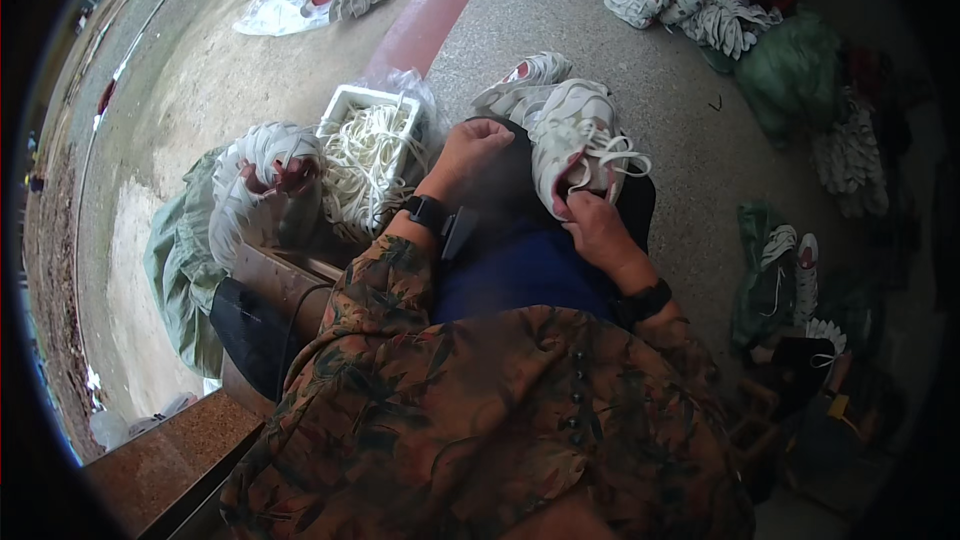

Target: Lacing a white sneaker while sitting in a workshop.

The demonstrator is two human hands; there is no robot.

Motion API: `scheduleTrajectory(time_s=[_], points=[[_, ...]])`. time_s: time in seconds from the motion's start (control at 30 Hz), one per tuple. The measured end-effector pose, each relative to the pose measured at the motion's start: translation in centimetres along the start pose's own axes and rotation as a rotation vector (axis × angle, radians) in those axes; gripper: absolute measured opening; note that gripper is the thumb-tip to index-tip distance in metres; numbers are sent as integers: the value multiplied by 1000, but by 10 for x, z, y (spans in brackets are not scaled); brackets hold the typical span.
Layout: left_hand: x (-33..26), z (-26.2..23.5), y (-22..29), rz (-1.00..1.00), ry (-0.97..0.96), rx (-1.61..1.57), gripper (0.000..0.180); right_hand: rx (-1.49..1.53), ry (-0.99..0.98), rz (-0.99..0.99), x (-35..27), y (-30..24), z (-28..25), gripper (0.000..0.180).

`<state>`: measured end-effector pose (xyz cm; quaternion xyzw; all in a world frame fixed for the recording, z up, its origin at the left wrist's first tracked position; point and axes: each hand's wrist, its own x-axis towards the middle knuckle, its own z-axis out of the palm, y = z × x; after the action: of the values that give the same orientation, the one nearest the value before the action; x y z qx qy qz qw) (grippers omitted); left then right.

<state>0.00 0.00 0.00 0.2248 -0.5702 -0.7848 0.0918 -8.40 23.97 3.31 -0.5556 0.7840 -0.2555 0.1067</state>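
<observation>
My right hand (598, 228) grips a white sneaker (578, 130) at its heel opening, with the thumb at the reddish lining. The shoe rests over my right knee, toe pointing away, and its loose white lace (625, 155) loops out to the right. Above my lap, my left hand (473, 152) is closed with its fingers curled in; whatever they hold, if anything, does not show. Just beyond my knees lies another white shoe (541, 70), partly hidden by the first. A white foam box (350, 94) full of white laces (370, 155) stands left of my left hand.
A bundle of white shoes (265, 175) sits left of the box, beside a pale green sack (180, 250). More shoes lie on plastic sheeting (270, 15) at the far left. Shoe piles (720, 20) and a green bag (795, 65) lie at the far right, near another person.
</observation>
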Motion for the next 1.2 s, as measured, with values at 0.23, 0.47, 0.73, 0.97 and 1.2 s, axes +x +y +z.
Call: scheduleTrajectory(time_s=[0.23,0.47,0.73,0.97,1.2], points=[[0,-5,-5,121,-31,61,12,-328,82,18,24,9,38,28],[-6,-19,-3,50,-60,-150,11,880,494,446,-9,50,-73,42],[9,9,-10,255,-51,274,13,799,675,388,-34,41,-86,54],[11,16,-6,256,-8,712,24,92,-57,256,37,16,-4,36],[50,44,-60,379,138,415,42,-105,-280,375,61,22,3,47]])
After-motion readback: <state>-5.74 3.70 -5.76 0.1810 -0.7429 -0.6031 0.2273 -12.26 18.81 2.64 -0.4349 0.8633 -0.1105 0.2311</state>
